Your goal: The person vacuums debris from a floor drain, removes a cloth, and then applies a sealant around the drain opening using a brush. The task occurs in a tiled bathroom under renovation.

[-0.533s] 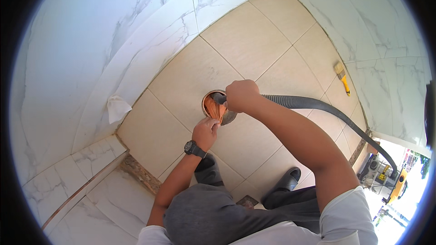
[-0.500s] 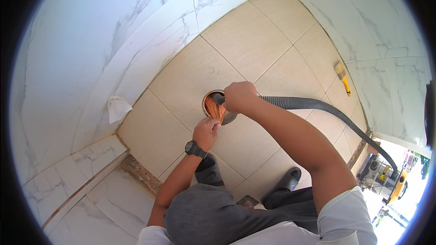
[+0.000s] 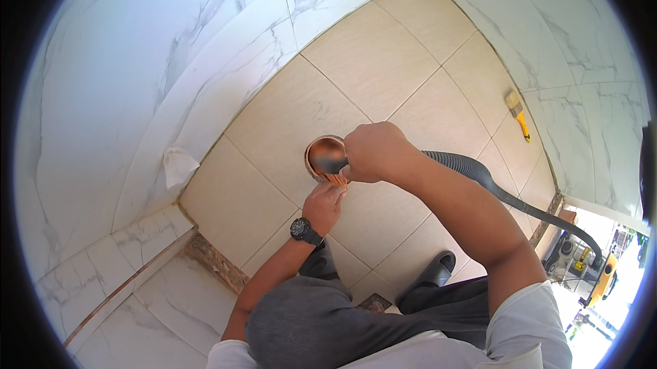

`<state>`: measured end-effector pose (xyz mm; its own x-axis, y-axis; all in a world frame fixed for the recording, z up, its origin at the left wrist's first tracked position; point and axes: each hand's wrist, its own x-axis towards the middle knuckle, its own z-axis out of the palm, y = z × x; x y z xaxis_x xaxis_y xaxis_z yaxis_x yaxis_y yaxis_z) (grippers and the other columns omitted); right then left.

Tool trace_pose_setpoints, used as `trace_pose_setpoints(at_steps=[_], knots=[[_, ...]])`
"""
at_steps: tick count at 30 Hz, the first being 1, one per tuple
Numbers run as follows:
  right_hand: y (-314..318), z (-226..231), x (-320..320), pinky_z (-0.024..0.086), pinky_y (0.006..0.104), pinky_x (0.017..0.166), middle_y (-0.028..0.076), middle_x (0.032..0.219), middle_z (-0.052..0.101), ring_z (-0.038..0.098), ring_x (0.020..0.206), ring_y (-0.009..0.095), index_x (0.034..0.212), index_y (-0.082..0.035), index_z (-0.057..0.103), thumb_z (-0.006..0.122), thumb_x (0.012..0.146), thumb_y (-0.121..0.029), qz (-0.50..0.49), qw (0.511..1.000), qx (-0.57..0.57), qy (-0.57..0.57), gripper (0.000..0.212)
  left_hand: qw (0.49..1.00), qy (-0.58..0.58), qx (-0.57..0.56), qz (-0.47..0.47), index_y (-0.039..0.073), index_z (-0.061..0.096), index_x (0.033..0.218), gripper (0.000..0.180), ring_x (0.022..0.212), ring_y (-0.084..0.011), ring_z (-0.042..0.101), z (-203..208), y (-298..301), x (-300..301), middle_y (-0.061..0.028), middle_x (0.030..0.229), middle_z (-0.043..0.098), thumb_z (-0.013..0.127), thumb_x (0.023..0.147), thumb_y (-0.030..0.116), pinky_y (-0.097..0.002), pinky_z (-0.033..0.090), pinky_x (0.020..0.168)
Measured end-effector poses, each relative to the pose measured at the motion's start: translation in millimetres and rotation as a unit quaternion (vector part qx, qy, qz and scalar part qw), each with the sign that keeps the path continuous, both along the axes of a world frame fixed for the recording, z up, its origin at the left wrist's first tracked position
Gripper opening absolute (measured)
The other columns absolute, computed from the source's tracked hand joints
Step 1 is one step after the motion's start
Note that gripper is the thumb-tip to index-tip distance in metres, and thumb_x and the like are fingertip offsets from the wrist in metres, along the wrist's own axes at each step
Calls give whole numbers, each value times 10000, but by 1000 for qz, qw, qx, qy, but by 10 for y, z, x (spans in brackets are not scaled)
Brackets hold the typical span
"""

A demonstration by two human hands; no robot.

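Observation:
My right hand (image 3: pixel 375 153) is wrapped round the end of a black ribbed hose (image 3: pixel 469 166). The hose's dark nozzle (image 3: pixel 330 165) points into a round floor hole (image 3: pixel 308 155) with an orange-brown inside; the nozzle is blurred. At the hole's near edge my left hand (image 3: pixel 324 206), with a black watch (image 3: pixel 305 230) on the wrist, has its fingers pinched on a pleated orange-brown sheet (image 3: pixel 335 179). Whether this sheet is plastic or cloth I cannot tell. Part of it is hidden behind the nozzle and my right hand.
Beige tiles (image 3: pixel 383 47) cover the floor between marbled walls (image 3: pixel 205 34). A yellow-handled paintbrush (image 3: pixel 519 117) lies by the right wall. A white crumpled piece (image 3: pixel 179 166) is at the left wall. The hose runs to a yellow-and-black machine (image 3: pixel 602 280) beyond the doorway.
The orange-brown sheet, which filled much of the hole, is now gathered at its near right edge. My left hand has moved slightly right; the nozzle has tilted and the hose sags lower.

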<state>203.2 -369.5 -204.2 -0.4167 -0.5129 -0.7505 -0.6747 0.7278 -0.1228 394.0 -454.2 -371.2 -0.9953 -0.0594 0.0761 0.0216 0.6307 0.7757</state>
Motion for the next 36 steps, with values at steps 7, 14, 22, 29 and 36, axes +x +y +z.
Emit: trace_pose_setpoints(at_steps=[7, 14, 22, 29, 36], knots=[[26, -302, -71, 567, 403, 701, 162, 911, 743, 725, 835, 303, 927, -25, 764, 641, 822, -485, -86, 988, -33, -122, 488, 999, -3, -33, -6, 61, 694, 976, 140, 867, -316, 651, 4, 95, 44, -108, 905, 671, 699, 837, 53, -422, 538, 754], [476, -75, -244, 533, 402, 619, 181, 700, 679, 684, 645, 286, 843, 43, 742, 616, 847, -541, -263, 947, -50, -176, 597, 1000, 5, -7, -23, 49, 704, 955, 130, 850, -320, 647, 54, 47, 111, -116, 905, 674, 699, 826, 34, -416, 535, 737], [717, 257, -210, 520, 387, 588, 146, 602, 626, 635, 558, 258, 727, 30, 724, 626, 861, -528, -340, 921, -109, -158, 582, 1000, 14, 2, 16, 26, 703, 962, 158, 812, -324, 659, 179, -40, 229, -133, 858, 677, 705, 808, -11, -410, 536, 716], [212, -241, 99, 568, 374, 663, 102, 797, 727, 725, 764, 262, 885, -40, 736, 641, 886, -459, -190, 981, -8, -34, 430, 997, 60, -16, 41, 25, 703, 957, 152, 794, -321, 649, 238, -184, 292, -123, 858, 677, 697, 811, -20, -404, 536, 712], [343, 17, 52, 571, 382, 660, 104, 766, 717, 717, 732, 265, 822, -34, 730, 644, 887, -470, -180, 983, -41, -13, 449, 999, 15, -3, 35, 17, 704, 963, 156, 794, -323, 656, 210, -194, 355, -132, 855, 685, 709, 811, -19, -402, 538, 711]])
